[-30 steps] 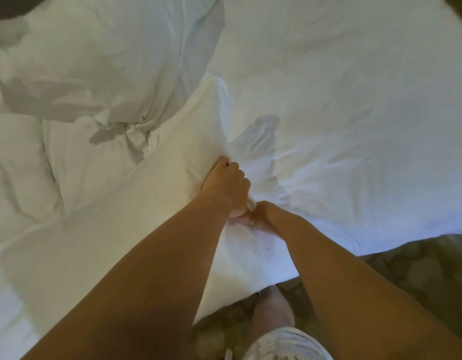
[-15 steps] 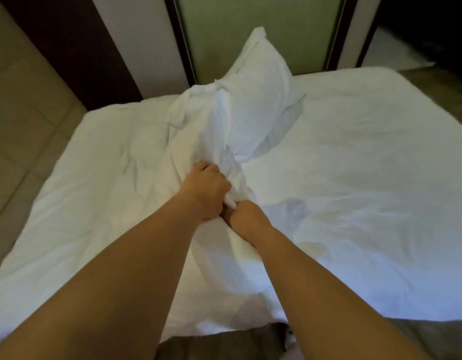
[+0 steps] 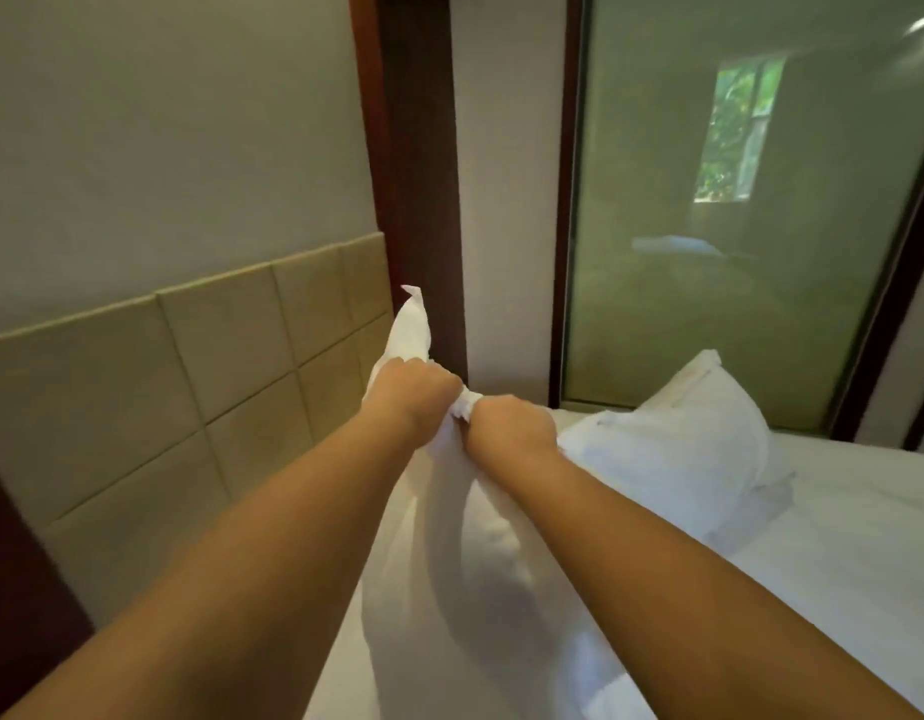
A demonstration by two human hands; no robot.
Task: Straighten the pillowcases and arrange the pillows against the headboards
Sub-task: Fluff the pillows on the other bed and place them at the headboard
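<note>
I hold a white pillow (image 3: 465, 563) raised above the bed, hanging down between my forearms. My left hand (image 3: 410, 394) and my right hand (image 3: 509, 426) both grip the bunched top edge of its pillowcase, fists close together. One corner of the case sticks up above my left hand. A second white pillow (image 3: 678, 449) lies on the bed to the right, behind my right forearm. The beige padded headboard (image 3: 189, 387) stands at the left.
The bed (image 3: 839, 553) with its white sheet fills the lower right. A dark wooden post (image 3: 418, 200) rises behind my hands. A frosted glass panel (image 3: 735, 226) stands beyond the bed. Dark wood trim shows at the lower left.
The pillow has been lifted off the bed and hangs from both hands. My view has swung up from the mattress to the headboard and wall. Both hands keep their grip.
</note>
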